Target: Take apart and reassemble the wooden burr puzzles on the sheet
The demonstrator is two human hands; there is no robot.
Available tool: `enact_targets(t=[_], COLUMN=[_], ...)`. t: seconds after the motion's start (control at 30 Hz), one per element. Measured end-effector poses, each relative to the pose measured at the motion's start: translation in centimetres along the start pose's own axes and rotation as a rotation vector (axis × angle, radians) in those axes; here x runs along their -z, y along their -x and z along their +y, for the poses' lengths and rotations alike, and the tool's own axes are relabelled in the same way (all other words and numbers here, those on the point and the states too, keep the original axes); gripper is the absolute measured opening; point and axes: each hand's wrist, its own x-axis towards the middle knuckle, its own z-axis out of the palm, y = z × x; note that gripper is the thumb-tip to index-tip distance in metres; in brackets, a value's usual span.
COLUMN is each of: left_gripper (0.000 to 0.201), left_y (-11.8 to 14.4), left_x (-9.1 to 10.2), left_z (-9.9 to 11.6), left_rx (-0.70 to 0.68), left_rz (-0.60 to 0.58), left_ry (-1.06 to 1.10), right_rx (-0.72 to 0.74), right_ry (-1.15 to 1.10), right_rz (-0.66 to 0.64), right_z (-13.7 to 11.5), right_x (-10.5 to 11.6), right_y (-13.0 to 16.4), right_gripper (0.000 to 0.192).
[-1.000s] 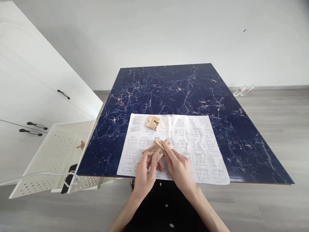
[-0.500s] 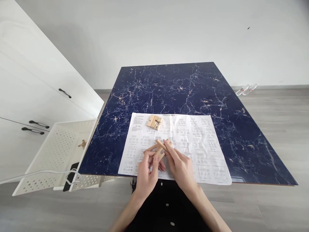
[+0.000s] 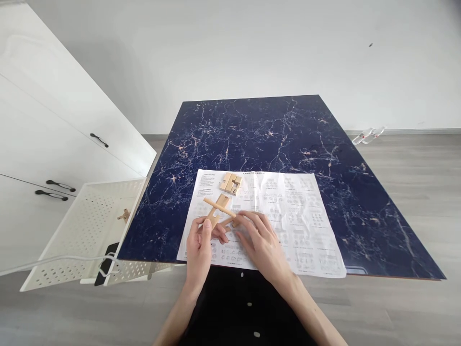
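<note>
My left hand (image 3: 200, 247) grips a partly built wooden puzzle assembly (image 3: 217, 208) of crossed notched sticks, held just above the printed instruction sheet (image 3: 298, 211). My right hand (image 3: 260, 245) lies beside it on the sheet, its fingertips touching a loose wooden stick (image 3: 229, 221). A small cluster of further wooden puzzle pieces (image 3: 231, 182) rests at the sheet's far edge. The sheet lies on a dark blue marbled table (image 3: 273, 134).
A white perforated basket (image 3: 72, 240) stands left of the table, holding a small wooden piece (image 3: 123, 215) and a dark phone-like object (image 3: 104, 264). White cabinets (image 3: 43, 125) with black handles line the left. A clear item (image 3: 367, 135) lies on the floor by the far wall.
My left hand has carried the wooden assembly to the left and apart from my right hand. My right hand has dropped flat onto the sheet by a loose stick.
</note>
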Motion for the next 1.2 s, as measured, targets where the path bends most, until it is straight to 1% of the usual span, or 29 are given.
enact_targets(t=[0.1, 0.27, 0.4, 0.53, 0.73, 0.83, 0.97, 1.07, 1.2], left_gripper=[0.033, 0.033, 0.032, 0.033, 0.032, 0.031, 0.031, 0.032, 0.033], left_y=[-0.1, -0.1, -0.2, -0.3, -0.2, -0.1, -0.1, -0.1, 0.0], left_x=[0.0, -0.2, -0.1, -0.1, 0.0, 0.0, 0.1, 0.0, -0.2], left_z=[-0.5, -0.7, -0.6, -0.7, -1.0, -1.0, -1.1, -1.1, -0.9], left_rx=[-0.013, -0.037, -0.037, -0.039, -0.051, -0.051, -0.052, -0.067, -0.083], left_rz=[0.008, 0.027, 0.023, 0.010, -0.013, -0.020, -0.042, -0.046, -0.046], left_ry=[0.001, -0.008, -0.018, -0.026, -0.031, -0.045, -0.074, -0.096, -0.102], right_rx=[0.042, -0.011, -0.074, -0.103, -0.112, -0.108, -0.058, -0.032, -0.018], right_ry=[0.050, 0.078, 0.053, 0.050, 0.029, 0.020, 0.068, 0.107, 0.063], right_rz=[-0.010, -0.033, -0.040, -0.031, -0.077, -0.076, -0.025, 0.064, 0.157], right_z=[0.1, 0.4, 0.7, 0.8, 0.7, 0.6, 0.4, 0.3, 0.1], right_x=[-0.4, -0.8, -0.6, -0.2, 0.3, 0.4, 0.7, 0.9, 1.1], right_y=[-0.6, -0.6, -0.1, 0.2, 0.1, 0.0, -0.1, -0.2, -0.4], right_gripper=[0.031, 0.020, 0.014, 0.011, 0.006, 0.007, 0.019, 0.020, 0.022])
